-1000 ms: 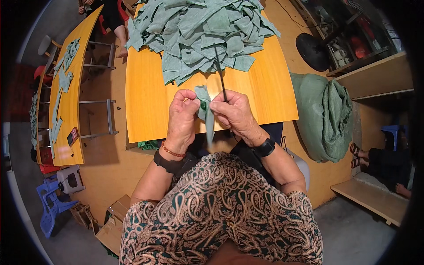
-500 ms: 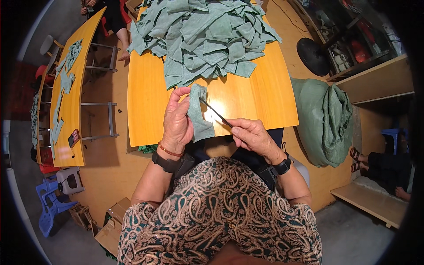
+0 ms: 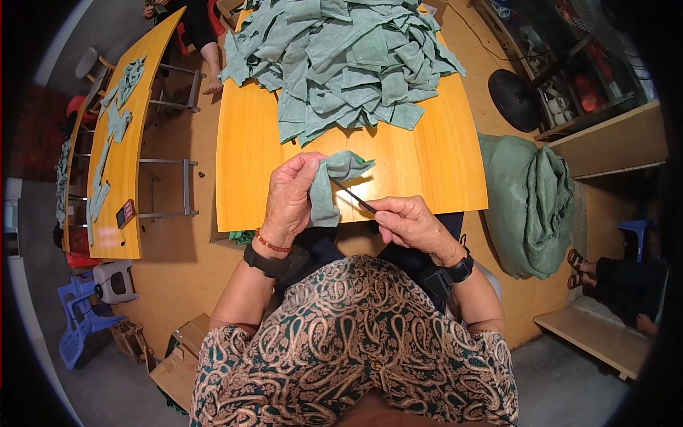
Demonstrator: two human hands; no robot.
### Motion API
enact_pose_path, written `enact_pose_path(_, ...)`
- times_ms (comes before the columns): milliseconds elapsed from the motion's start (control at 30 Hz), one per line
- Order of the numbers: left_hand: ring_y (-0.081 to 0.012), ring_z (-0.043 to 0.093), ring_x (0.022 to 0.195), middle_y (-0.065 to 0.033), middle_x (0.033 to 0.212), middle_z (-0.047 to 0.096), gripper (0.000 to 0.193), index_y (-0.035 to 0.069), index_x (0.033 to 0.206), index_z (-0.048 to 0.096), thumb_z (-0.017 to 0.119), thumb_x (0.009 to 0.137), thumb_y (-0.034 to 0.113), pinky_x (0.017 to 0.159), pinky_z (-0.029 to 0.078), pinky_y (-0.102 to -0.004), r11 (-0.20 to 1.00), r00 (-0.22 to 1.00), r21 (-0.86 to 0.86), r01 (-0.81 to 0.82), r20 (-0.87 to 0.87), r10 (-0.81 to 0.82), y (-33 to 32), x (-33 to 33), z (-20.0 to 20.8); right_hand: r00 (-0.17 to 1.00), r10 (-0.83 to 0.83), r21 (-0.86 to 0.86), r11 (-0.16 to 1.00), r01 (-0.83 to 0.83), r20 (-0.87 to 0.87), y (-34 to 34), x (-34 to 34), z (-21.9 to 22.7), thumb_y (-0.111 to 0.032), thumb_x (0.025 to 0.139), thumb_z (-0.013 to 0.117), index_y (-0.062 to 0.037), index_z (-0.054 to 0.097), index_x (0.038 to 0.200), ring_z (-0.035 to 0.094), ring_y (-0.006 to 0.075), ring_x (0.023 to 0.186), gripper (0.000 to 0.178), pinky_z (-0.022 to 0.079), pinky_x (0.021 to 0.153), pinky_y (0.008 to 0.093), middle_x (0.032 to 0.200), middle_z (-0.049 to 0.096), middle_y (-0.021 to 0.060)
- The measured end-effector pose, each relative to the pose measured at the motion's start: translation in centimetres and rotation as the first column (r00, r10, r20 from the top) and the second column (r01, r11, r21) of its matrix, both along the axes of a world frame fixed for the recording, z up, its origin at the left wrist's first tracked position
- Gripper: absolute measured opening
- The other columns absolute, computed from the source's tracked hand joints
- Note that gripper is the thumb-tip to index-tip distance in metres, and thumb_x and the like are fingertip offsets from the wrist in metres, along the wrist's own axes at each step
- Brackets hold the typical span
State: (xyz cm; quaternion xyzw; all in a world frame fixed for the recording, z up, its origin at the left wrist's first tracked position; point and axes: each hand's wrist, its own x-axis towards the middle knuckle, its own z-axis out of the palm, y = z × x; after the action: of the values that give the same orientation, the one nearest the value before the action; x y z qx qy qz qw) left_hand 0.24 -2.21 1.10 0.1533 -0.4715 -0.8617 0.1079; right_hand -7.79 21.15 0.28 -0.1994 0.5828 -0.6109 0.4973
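Note:
My left hand (image 3: 290, 199) grips a small grey-green cloth piece (image 3: 333, 186) that droops over its fingers above the near edge of an orange table (image 3: 245, 156). A thin dark rod-like tool (image 3: 353, 196) is pinched in my right hand (image 3: 407, 222); its tip points up-left into the cloth. A large heap of the same grey-green cloth pieces (image 3: 348, 60) covers the far half of the table.
A stuffed green sack (image 3: 532, 206) leans at the right beside a black fan base (image 3: 514, 99) and wooden shelves. A second orange table (image 3: 121, 142) with cloth pieces stands left, with blue stools (image 3: 80, 320) and cardboard boxes (image 3: 178, 356) below. Another person's feet (image 3: 580, 269) show at right.
My right hand has pulled back to the right and lowered the tool from upright to slanted. The cloth piece has shifted up over my left fingers.

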Motion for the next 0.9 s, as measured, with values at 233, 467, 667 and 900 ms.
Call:
enact_pose_path(233, -0.0089, 0.063, 0.080, -0.0053, 0.089, 0.069, 0.025, -0.004, 0.107, 0.066, 0.058, 0.100, 0.019, 0.075, 0.051, -0.0235, 0.976, 0.992, -0.193, 0.101, 0.098, -0.083, 0.2, -0.2, 0.6, 0.999, -0.003, 0.004, 1.000, 0.003, 0.054, 0.5, -0.2, -0.5, -0.018, 0.100, 0.056, -0.0027, 0.063, 0.121, 0.043, 0.0020, 0.046, 0.027, 0.033, 0.041, 0.0176, 0.062, 0.058, -0.0015)
enact_pose_path(467, -0.0118, 0.064, 0.081, -0.0151, 0.100, 0.069, 0.030, 0.004, 0.123, 0.040, 0.054, 0.101, 0.017, 0.074, 0.054, -0.0259, 0.981, 0.999, -0.191, -0.040, -0.032, 0.035, 3.5, -0.5, 1.4, 0.986, -0.143, -0.082, 0.985, 0.150, 0.083, -0.8, 2.2, -1.9, -0.017, 0.100, 0.055, -0.0012, 0.064, 0.118, 0.043, 0.0021, 0.045, 0.025, 0.033, 0.041, 0.0183, 0.063, 0.057, -0.0014)
enact_pose_path(667, -0.0188, 0.067, 0.088, -0.0277, 0.116, 0.063, 0.028, 0.010, 0.111, 0.034, 0.058, 0.097, 0.008, 0.077, 0.056, -0.0299, 0.950, 0.984, -0.282, -0.136, -0.147, 0.098, 3.5, 0.0, 0.4, 0.983, -0.119, -0.152, 0.978, 0.140, 0.138, -0.8, 2.4, -2.0, -0.016, 0.100, 0.053, -0.0011, 0.062, 0.125, 0.040, 0.0021, 0.045, 0.030, 0.030, 0.040, 0.0171, 0.064, 0.058, -0.0017)
enact_pose_path(900, -0.0138, 0.063, 0.092, -0.0224, 0.112, 0.065, 0.021, 0.007, 0.105, 0.040, 0.058, 0.096, 0.003, 0.082, 0.051, -0.0242, 0.897, 0.970, -0.398, -0.193, -0.215, 0.114, 3.2, -0.3, 0.4, 0.979, -0.136, -0.154, 0.975, 0.160, 0.154, -0.8, 2.2, -1.7, -0.015, 0.100, 0.053, 0.0012, 0.062, 0.124, 0.041, 0.0025, 0.044, 0.030, 0.030, 0.039, 0.0177, 0.063, 0.058, -0.0009)
